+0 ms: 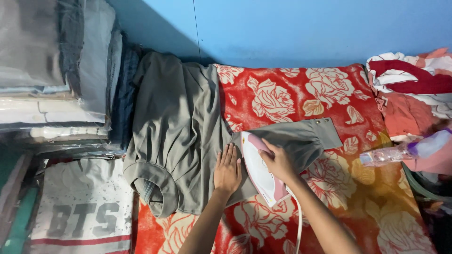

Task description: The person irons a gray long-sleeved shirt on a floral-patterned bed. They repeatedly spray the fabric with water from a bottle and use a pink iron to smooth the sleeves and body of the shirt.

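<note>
Right hand (278, 162) grips a white-pink iron (260, 169) on a grey shirt (179, 131); left hand (228, 170), flat beside the iron, fingers together — best kept clear while holding cloth taut.

The left hand (228, 170) lies flat, palm down, fingers together, just left of the iron (260, 170). The right hand (278, 162) is wrapped around the iron's handle, forearm stretched back behind it.
</note>
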